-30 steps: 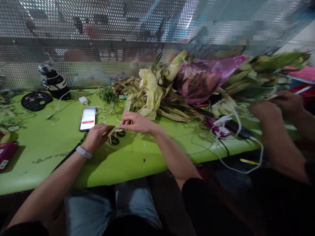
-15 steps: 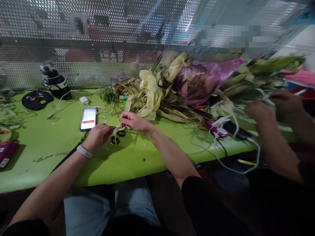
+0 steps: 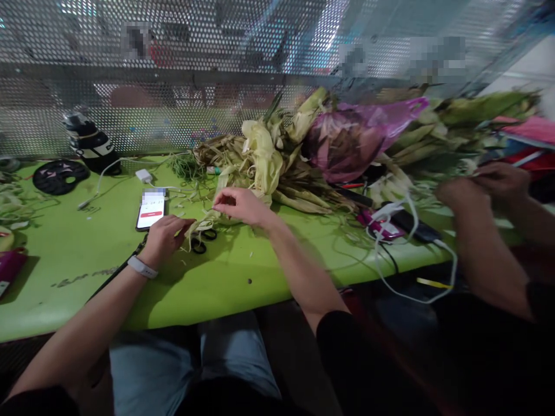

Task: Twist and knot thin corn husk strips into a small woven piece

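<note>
My left hand [image 3: 163, 237], with a white band on its wrist, is closed on the near end of a pale corn husk strip [image 3: 200, 222] just above the lime green table [image 3: 87, 271]. A little to the right, my right hand [image 3: 239, 206] pinches the same strip at its far end. Black scissors [image 3: 203, 241] lie on the table under the strip. A heap of dried corn husks [image 3: 260, 167] rises just behind my right hand.
A phone [image 3: 151, 209] with a lit screen lies left of my hands, its white charger [image 3: 143, 175] behind it. A purple plastic bag [image 3: 355, 138] and green husks [image 3: 477, 115] fill the right. Another person's hands [image 3: 481, 188] work there. A perforated metal screen [image 3: 173, 69] backs the table.
My right hand has moved slightly up and away towards the husk heap, stretching the strip. My left hand has stayed by the phone. The other person's hands have shifted a little.
</note>
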`<action>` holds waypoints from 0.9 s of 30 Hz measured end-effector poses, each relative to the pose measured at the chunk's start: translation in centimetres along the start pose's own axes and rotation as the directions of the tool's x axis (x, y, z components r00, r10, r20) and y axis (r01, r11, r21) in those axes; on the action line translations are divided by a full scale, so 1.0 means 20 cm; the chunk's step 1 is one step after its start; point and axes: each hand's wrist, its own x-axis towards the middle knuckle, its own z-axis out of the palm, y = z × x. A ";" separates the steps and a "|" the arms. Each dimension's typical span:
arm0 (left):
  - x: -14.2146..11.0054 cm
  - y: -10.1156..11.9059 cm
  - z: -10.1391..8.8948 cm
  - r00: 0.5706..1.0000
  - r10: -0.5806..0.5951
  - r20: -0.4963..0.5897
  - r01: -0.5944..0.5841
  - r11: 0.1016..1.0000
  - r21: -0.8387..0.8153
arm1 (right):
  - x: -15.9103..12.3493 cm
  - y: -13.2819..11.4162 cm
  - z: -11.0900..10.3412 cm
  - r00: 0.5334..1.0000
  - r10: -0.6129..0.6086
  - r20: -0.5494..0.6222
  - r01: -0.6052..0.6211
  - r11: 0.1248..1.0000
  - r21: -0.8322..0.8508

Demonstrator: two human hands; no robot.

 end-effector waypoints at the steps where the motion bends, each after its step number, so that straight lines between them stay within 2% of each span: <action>1: 0.00 0.00 0.00 1.000 0.004 -0.003 -0.004 1.000 0.004 | -0.01 -0.01 0.00 1.000 -0.022 0.004 0.023 0.997 -0.076; 4: 0.00 0.00 0.00 1.000 0.023 -0.009 -0.023 1.000 0.007 | -0.01 -0.02 0.02 0.994 -0.074 0.079 0.089 0.973 -0.213; 9: 0.00 0.01 0.00 0.999 0.038 -0.016 -0.038 0.999 0.009 | -0.01 -0.03 0.07 0.985 -0.130 0.116 0.155 0.957 -0.244; 15: 0.01 0.02 -0.01 1.000 -0.012 -0.014 0.012 0.999 -0.032 | -0.02 -0.03 0.09 0.972 -0.176 0.153 0.212 0.941 -0.264; 19: 0.00 0.02 -0.01 0.998 -0.061 0.001 0.061 0.996 -0.071 | -0.02 -0.01 0.11 0.976 -0.189 0.110 0.215 0.920 -0.327; 22: -0.01 0.01 0.01 0.990 -0.141 -0.026 0.135 0.977 -0.163 | -0.01 0.01 0.12 0.960 -0.272 0.062 0.277 0.904 -0.327; 24: -0.01 0.00 0.02 0.962 -0.257 -0.096 0.229 0.945 -0.236 | -0.01 0.01 0.13 0.941 -0.332 0.056 0.332 0.884 -0.330; 27: 0.01 0.00 0.01 0.864 -0.472 -0.177 0.395 0.852 -0.343 | -0.01 0.02 0.14 0.921 -0.386 0.050 0.373 0.837 -0.400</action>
